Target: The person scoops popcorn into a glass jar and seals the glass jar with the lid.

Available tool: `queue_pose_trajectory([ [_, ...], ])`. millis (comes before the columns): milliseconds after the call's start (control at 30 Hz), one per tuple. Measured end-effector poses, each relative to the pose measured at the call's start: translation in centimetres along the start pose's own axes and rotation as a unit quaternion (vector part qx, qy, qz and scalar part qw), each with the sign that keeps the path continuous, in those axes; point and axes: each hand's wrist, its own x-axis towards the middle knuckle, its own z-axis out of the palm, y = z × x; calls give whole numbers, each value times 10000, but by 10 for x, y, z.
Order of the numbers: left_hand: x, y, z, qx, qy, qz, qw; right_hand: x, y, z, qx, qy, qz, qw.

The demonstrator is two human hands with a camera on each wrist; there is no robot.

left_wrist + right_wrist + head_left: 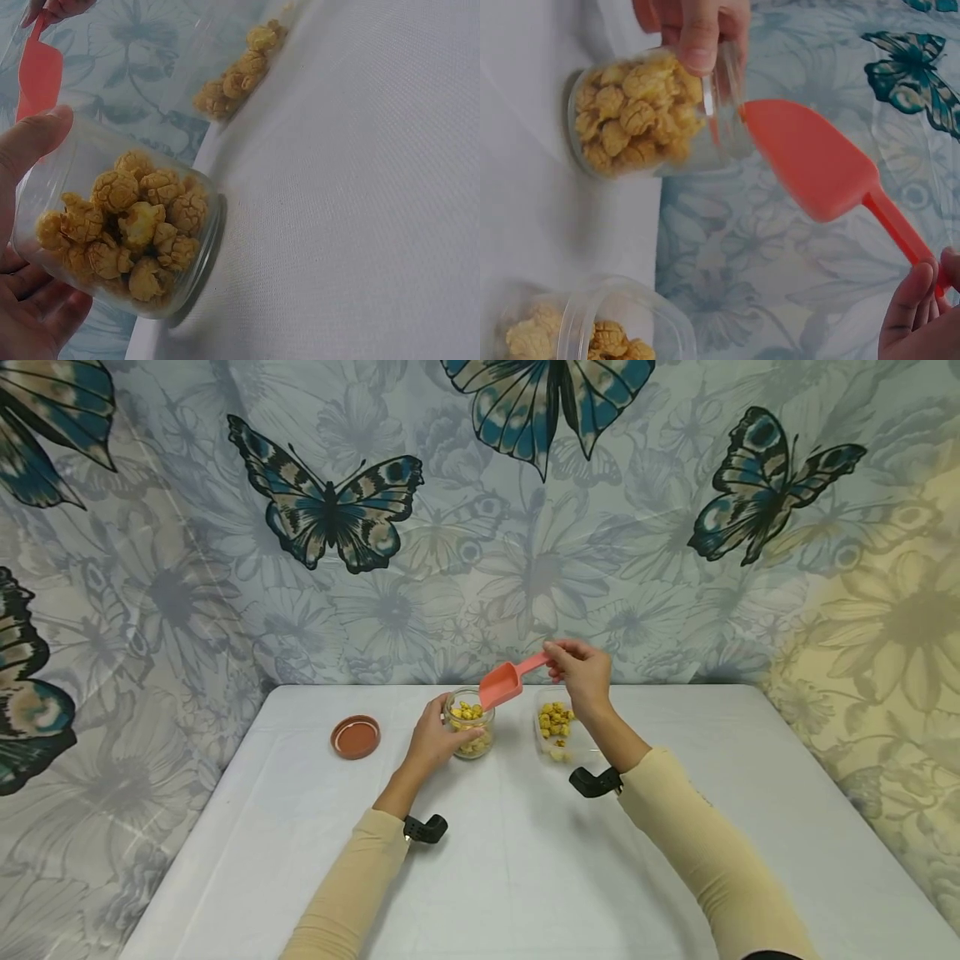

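Note:
A glass jar point(474, 745) partly filled with caramel popcorn point(135, 225) stands on the table. My left hand point(435, 735) grips it from the left, thumb in front near the neck. My right hand point(583, 675) pinches the handle end of a coral-pink scoop point(814, 161). The scoop tilts down to the left, its tip at the jar's mouth. No popcorn shows in the scoop from the head view. Under my right hand is a clear plastic container point(622, 292) with more popcorn point(555, 718) in it.
A reddish-brown round lid point(356, 737) lies on the white table point(480, 860) left of the jar. Behind the table's far edge hangs a cloth point(540, 577) printed with butterflies and flowers.

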Motion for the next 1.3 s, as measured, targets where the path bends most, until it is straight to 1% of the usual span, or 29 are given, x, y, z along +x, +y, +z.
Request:
queue_pose_trajectory([
  [333, 0, -1, 1, 30, 5, -19, 10000, 1, 1, -6, 119, 112, 258, 9995],
  [467, 1, -3, 1, 79, 23, -8, 10000, 1, 2, -10, 392, 347, 379, 9979],
  [567, 2, -3, 1, 93, 34, -13, 9999, 2, 4, -16, 730, 527, 503, 9947],
  [733, 2, -3, 1, 120, 31, 2, 9999, 1, 5, -25, 1086, 638, 630, 9900],
  [900, 2, -3, 2, 147, 25, 49, 9999, -3, 3, -31, 1170, 770, 736, 9874],
  [1100, 1, -3, 1, 161, 63, 69, 9998, -7, 2, -39, 1256, 835, 708, 9860],
  [1300, 1, -3, 1, 176, 48, 64, 9998, -8, 4, -51, 1316, 964, 792, 9834],
])
